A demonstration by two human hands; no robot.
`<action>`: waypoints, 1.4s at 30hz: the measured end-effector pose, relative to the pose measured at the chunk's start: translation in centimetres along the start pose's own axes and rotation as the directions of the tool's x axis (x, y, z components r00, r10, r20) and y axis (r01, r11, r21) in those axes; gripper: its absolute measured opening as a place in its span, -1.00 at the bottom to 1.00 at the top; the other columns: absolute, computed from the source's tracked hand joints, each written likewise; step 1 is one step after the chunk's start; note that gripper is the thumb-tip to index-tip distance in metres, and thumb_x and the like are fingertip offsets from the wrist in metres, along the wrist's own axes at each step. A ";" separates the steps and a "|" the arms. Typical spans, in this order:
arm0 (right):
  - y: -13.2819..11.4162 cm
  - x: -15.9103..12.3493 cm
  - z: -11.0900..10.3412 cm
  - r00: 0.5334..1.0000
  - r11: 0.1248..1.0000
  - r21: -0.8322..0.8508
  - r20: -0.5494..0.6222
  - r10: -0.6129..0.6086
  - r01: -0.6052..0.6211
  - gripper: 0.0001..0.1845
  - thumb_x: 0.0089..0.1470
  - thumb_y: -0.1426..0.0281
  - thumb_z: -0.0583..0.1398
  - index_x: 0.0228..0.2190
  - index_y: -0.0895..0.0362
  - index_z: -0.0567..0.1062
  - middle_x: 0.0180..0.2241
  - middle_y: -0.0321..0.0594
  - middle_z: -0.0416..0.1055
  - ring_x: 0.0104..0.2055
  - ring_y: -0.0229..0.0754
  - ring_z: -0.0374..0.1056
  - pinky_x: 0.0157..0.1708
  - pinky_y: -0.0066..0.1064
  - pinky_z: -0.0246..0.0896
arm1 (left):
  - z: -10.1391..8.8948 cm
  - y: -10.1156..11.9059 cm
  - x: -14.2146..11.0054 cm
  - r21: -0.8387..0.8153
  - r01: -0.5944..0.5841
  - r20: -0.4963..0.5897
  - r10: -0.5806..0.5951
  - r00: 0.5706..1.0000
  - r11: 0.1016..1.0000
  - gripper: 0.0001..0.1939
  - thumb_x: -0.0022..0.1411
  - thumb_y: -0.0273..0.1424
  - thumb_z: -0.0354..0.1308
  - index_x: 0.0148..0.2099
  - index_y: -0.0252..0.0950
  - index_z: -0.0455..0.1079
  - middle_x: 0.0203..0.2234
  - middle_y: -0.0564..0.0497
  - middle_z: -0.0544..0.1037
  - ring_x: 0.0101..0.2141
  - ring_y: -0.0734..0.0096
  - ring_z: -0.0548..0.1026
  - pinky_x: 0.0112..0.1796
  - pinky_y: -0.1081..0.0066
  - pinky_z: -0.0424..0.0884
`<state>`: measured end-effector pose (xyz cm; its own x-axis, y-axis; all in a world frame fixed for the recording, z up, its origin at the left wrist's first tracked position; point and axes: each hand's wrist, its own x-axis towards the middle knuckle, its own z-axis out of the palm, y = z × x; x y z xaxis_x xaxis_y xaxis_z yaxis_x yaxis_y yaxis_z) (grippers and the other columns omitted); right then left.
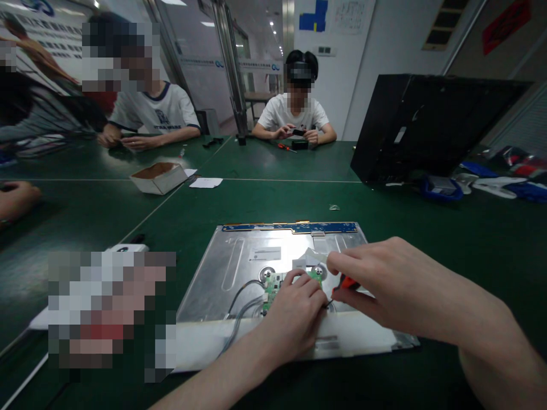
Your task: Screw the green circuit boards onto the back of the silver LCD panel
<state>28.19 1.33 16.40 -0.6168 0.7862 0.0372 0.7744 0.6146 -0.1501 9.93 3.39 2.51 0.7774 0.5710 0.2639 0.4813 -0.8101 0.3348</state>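
Note:
A metal-backed display panel [209, 273] lies in front of me, with a white strip [363, 327] along its near edge. On its middle sits a green circuit board [272, 287], partly covered by my left hand [299, 304]. The bent fingers of that hand are close together on the board; its thumb is hidden. Grey and black cables [243, 316] run from the board's left side. At the board's right, my right hand [376, 279] is closed around a screwdriver [348, 282] with a red and black handle. Its thin shaft points down-left, beside my left hand; the tip is hidden.
A large black screen casing [410, 125] stands at the right, near gloves [496, 185] and a blue item [440, 187]. An open cardboard box [160, 177] and white paper [205, 183] lie ahead left. Two people sit across the green table [273, 199]; another person's hand [17, 200] shows at left.

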 end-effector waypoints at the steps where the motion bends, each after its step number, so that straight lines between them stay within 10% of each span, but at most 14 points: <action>1: 0.0 0.0 0.0 1.000 1.000 -0.013 0.006 0.004 -0.004 -0.95 0.17 0.40 0.14 -0.30 0.03 0.32 -0.43 -0.37 0.41 -0.47 -0.23 0.26 -0.54 -0.40 -0.08 | 0.0 0.0 0.0 -0.002 -0.001 0.001 0.001 1.000 1.000 -0.85 0.24 -0.46 0.06 -0.14 -0.24 0.41 -0.21 -0.07 0.53 -0.11 0.17 0.44 0.05 0.10 0.19; 9: -0.3 -0.5 -0.6 0.998 0.994 0.100 0.044 -0.051 0.047 -0.72 0.04 0.56 0.16 -0.19 0.03 0.33 -0.31 -0.34 0.42 -0.43 -0.28 0.25 -0.51 -0.43 -0.02 | -0.4 0.2 0.1 -0.033 0.007 0.018 -0.006 1.000 0.999 -0.82 0.23 -0.46 0.06 -0.12 -0.24 0.40 -0.18 -0.08 0.54 -0.08 0.15 0.43 0.06 0.08 0.18; 16: -0.2 -0.2 -0.1 1.000 1.000 0.002 0.013 -0.012 0.012 -0.96 0.20 0.41 0.12 -0.28 0.03 0.34 -0.43 -0.37 0.42 -0.48 -0.25 0.26 -0.53 -0.41 -0.07 | -0.4 0.2 0.0 -0.017 0.008 0.020 -0.008 1.000 1.000 -0.82 0.22 -0.46 0.08 -0.12 -0.24 0.40 -0.17 -0.07 0.53 -0.07 0.15 0.43 0.07 0.09 0.17; 42: -0.5 -0.6 -0.4 0.999 0.998 0.051 0.026 -0.024 0.022 -0.83 0.10 0.51 0.13 -0.26 0.03 0.31 -0.37 -0.37 0.43 -0.46 -0.25 0.25 -0.53 -0.42 -0.07 | -0.6 0.3 0.1 -0.052 -0.004 0.029 0.005 1.000 0.999 -0.79 0.18 -0.47 0.05 -0.12 -0.24 0.39 -0.20 -0.09 0.53 -0.10 0.13 0.44 0.05 0.08 0.17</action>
<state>28.21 0.63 16.83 -0.6384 0.7695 0.0148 0.7522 0.6279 -0.1997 9.92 3.35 3.16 0.7912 0.5626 0.2397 0.4566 -0.8042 0.3804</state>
